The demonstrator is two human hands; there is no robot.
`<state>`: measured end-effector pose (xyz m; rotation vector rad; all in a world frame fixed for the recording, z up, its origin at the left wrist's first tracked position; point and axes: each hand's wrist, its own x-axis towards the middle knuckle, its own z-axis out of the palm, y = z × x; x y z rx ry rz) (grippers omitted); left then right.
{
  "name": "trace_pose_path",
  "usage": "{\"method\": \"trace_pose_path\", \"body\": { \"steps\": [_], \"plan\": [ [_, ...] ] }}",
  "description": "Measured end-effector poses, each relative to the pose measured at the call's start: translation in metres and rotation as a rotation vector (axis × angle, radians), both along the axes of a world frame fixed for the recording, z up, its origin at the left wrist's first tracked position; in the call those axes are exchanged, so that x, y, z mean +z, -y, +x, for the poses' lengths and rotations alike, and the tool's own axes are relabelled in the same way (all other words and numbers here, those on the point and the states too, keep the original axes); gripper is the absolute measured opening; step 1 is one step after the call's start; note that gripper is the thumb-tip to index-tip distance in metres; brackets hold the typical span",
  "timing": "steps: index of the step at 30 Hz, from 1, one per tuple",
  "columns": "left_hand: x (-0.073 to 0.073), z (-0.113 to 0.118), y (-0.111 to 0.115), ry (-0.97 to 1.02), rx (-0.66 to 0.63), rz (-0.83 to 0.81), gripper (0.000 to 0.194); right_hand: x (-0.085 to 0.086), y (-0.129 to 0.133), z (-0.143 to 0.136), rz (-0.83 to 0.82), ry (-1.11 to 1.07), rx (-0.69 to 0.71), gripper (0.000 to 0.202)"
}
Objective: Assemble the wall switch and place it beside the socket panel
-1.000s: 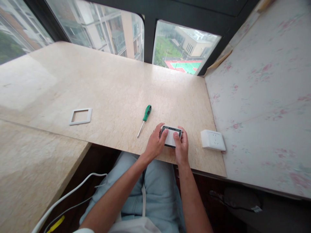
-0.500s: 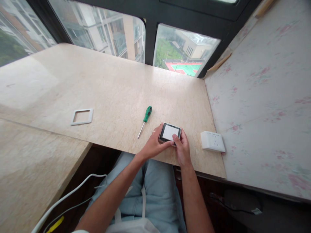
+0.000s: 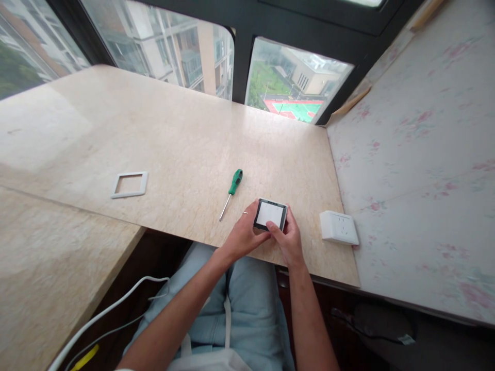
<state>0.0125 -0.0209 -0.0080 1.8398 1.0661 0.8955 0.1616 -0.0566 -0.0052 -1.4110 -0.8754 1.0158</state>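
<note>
A small square switch unit (image 3: 270, 212), white in the middle with a dark rim and white casing, is held between both hands near the counter's front edge. My left hand (image 3: 243, 232) grips its left side, fingers closed round the casing and thumb along the near edge. On the right side, my right hand (image 3: 288, 234) has its fingers against the casing, with the thumb on the lower part of the white face. A green-handled screwdriver (image 3: 235, 183) lies to the left of the unit, tip toward me. Farther left lies a white rectangular frame (image 3: 145, 184) with an open centre.
A white socket box (image 3: 339, 228) stands at the right by the flowered wall (image 3: 417, 190). Windows with a dark frame (image 3: 242, 62) border the stone counter (image 3: 185, 139) at the back. White cables (image 3: 104, 314) hang at the lower left, beside my legs.
My right thumb has slid left and a little nearer across the unit's white face. The unit is tilted slightly differently in both hands.
</note>
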Motion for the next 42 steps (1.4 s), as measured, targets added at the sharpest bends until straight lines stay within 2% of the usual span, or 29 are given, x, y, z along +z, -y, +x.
{"method": "trace_pose_path", "body": {
  "steps": [7,14,27,35,39,42],
  "plan": [
    [0.0,-0.001,0.001,0.018,0.021,0.021,0.083,-0.003,0.001,0.001,-0.014,0.032,0.045,0.107],
    [0.0,-0.005,0.003,-0.051,-0.006,0.057,0.079,-0.013,0.004,-0.005,0.1,0.243,-0.022,0.092],
    [0.001,-0.004,0.005,-0.176,0.02,0.078,0.074,-0.014,0.005,-0.008,0.085,0.458,-0.068,0.082],
    [-0.005,-0.007,0.008,-0.215,0.032,0.113,0.075,-0.014,0.004,-0.006,0.088,0.508,-0.019,0.08],
    [-0.006,-0.009,0.009,-0.225,0.038,0.131,0.073,-0.016,0.005,-0.006,0.148,0.57,0.022,0.077],
    [-0.007,-0.01,0.009,-0.227,0.035,0.133,0.074,-0.015,0.007,-0.006,0.255,0.628,0.045,0.064]
  ]
}}
